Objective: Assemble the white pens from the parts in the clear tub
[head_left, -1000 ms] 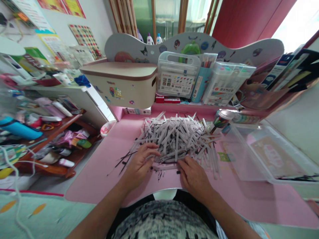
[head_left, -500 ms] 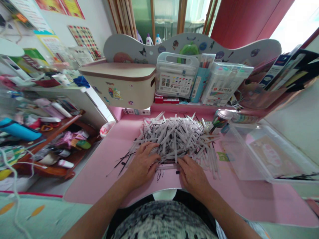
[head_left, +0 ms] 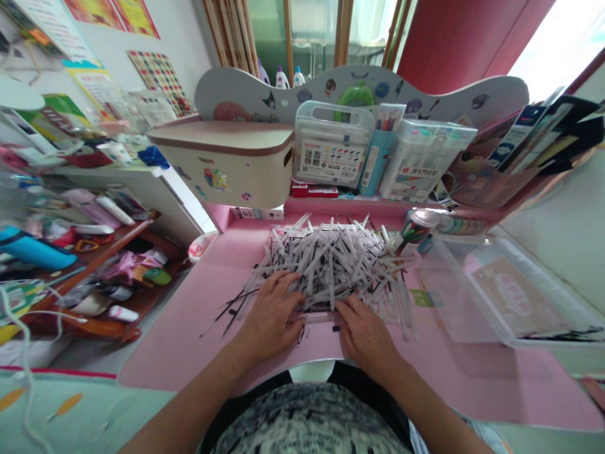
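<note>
A wide heap of whitish and grey pens or refills point(head_left: 331, 258) lies on the pink desk point(head_left: 179, 309). At the heap's front left edge rests my left hand point(head_left: 273, 312), its fingers apart and touching the pens. My right hand point(head_left: 362, 328) lies at the front right edge, fingertips against the pens, fingers slightly bent and apart. Between the two hands, a clear pen point(head_left: 316, 317) lies crosswise. A small black cap point(head_left: 336, 328) sits beside my right hand. Dark thin refills point(head_left: 232, 311) stick out to the left.
An open clear plastic box point(head_left: 505, 334) stands at the right. Behind the heap are a beige lidded bin point(head_left: 231, 164), a clear marker case point(head_left: 331, 148) and a jar of pens point(head_left: 416, 228). Cluttered shelves point(head_left: 94, 252) stand at the left.
My left hand has shifted very slightly at the front of the heap. The view has moved a little; my right hand stays in its place.
</note>
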`<action>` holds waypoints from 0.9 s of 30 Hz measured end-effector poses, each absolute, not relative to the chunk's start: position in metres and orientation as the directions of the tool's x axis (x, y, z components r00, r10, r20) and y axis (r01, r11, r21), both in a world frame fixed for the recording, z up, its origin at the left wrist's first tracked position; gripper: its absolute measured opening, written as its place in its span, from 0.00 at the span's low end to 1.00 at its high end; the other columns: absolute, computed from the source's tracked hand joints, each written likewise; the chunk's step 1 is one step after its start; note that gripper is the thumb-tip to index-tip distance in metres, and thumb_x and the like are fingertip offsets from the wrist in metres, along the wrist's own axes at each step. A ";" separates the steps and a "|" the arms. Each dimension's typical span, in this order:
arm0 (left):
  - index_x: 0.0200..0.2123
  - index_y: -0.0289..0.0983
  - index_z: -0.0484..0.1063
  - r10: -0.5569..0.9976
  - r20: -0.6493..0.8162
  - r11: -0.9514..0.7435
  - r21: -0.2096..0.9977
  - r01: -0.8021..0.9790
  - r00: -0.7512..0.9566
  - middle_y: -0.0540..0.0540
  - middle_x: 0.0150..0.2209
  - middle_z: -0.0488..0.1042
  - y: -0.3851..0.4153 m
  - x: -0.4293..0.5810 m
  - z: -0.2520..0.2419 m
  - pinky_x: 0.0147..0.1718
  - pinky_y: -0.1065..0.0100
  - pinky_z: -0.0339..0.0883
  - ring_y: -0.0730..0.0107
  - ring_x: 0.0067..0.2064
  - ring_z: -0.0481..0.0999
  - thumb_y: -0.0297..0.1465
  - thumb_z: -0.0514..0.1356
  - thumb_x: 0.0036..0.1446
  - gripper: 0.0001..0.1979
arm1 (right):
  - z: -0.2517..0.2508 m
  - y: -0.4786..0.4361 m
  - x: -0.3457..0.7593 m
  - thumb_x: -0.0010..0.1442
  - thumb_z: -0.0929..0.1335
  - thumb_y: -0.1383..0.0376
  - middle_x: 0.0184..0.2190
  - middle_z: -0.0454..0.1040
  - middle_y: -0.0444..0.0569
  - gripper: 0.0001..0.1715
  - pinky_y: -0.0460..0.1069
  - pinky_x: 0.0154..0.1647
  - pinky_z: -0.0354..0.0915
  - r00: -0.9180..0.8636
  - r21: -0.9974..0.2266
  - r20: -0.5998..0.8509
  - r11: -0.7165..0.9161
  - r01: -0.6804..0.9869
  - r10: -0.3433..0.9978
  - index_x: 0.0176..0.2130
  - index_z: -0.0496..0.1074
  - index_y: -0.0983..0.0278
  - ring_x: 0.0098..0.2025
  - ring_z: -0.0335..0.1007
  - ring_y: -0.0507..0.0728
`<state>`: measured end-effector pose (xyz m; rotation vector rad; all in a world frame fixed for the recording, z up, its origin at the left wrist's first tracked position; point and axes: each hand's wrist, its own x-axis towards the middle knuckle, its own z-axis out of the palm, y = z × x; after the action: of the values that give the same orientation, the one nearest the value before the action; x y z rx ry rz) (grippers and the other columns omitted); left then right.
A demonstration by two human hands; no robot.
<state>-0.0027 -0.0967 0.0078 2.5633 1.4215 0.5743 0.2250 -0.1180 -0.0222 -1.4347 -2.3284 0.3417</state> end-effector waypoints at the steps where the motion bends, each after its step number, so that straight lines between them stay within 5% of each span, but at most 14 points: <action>1: 0.36 0.39 0.73 0.842 0.261 -0.536 0.313 0.784 0.472 0.39 0.60 0.64 -0.097 -0.001 0.008 0.61 0.43 0.53 0.44 0.63 0.55 0.29 0.62 0.51 0.07 | -0.022 -0.118 0.225 0.60 0.61 0.76 0.42 0.70 0.56 0.18 0.55 0.46 0.68 -0.405 -0.401 0.193 0.449 0.799 0.894 0.48 0.71 0.67 0.43 0.68 0.61; 27: 0.36 0.38 0.74 0.863 0.269 -0.479 0.167 0.862 0.428 0.39 0.61 0.65 -0.095 0.020 0.008 0.62 0.44 0.51 0.44 0.64 0.56 0.31 0.63 0.53 0.06 | -0.023 -0.122 0.226 0.59 0.62 0.78 0.47 0.71 0.58 0.21 0.58 0.52 0.69 -0.413 -0.462 0.274 0.496 0.735 0.868 0.50 0.71 0.68 0.48 0.66 0.62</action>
<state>0.0200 -0.0950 0.0080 2.6513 1.6007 0.5035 0.2262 -0.1223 -0.0226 -1.3192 -2.2650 0.3720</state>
